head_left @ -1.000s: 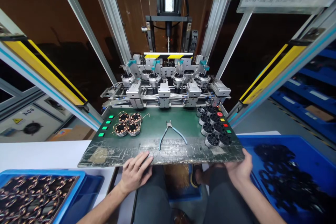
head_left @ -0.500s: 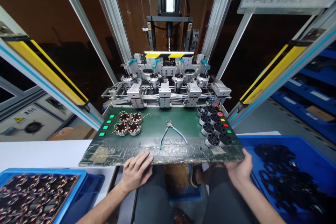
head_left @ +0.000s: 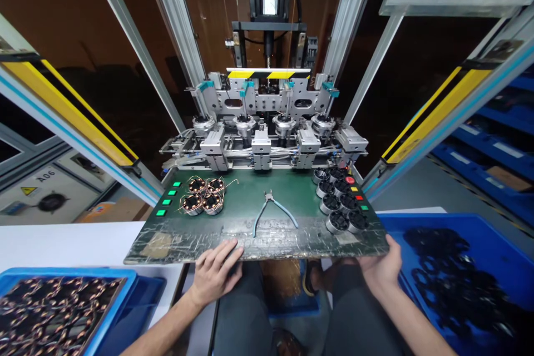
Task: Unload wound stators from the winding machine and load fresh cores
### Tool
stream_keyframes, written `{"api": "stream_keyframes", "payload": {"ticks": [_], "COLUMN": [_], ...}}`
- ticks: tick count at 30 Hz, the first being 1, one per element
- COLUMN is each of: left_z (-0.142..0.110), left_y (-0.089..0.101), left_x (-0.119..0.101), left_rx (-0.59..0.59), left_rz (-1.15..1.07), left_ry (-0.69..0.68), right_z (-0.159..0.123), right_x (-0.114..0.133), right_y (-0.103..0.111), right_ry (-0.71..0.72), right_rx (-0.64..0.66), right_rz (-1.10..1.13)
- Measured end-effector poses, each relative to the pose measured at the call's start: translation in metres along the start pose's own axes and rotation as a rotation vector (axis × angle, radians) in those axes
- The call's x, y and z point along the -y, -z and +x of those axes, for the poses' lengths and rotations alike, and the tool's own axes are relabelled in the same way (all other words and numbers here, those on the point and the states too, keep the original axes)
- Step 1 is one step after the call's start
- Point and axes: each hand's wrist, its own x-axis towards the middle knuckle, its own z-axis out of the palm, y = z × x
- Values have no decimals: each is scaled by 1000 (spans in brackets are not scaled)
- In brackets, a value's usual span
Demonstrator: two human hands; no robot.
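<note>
Green bench [head_left: 242, 192] supports left hand [head_left: 214, 273], fingers slightly spread; right hand [head_left: 384, 270] at corner, finger spread cannot tell; pliers [head_left: 269, 197] between copper-wound cores [head_left: 212, 201] and bare cores [head_left: 331, 203], likely for reach.

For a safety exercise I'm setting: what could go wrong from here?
The open diagonal cutters lie near the left hand; careless reaching might cut it. A loose copper wire end juts from the wound stators and could snag. Unwound stator cores crowd the round red button, so one might bump it.
</note>
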Motion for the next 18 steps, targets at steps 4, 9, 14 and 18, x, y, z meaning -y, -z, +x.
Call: {"api": "stream_keyframes", "payload": {"ticks": [4,9,14,18], "left_z": [0,-1,-1,-1], "left_y": [1,0,0,0], "left_x": [-1,-1,0,0], "left_rx": [8,13,9,11], "left_rz": [3,8,-3,-9], "left_ry": [9,10,7,11], "right_z": [-1,0,1,2], "right_x": [1,0,-1,-1], "right_y": [-1,0,2,4], "right_ry": [-4,2,5,4], "right_rx": [-5,-12,-18,2], "right_rz": [-5,-18,-23,-18]}}
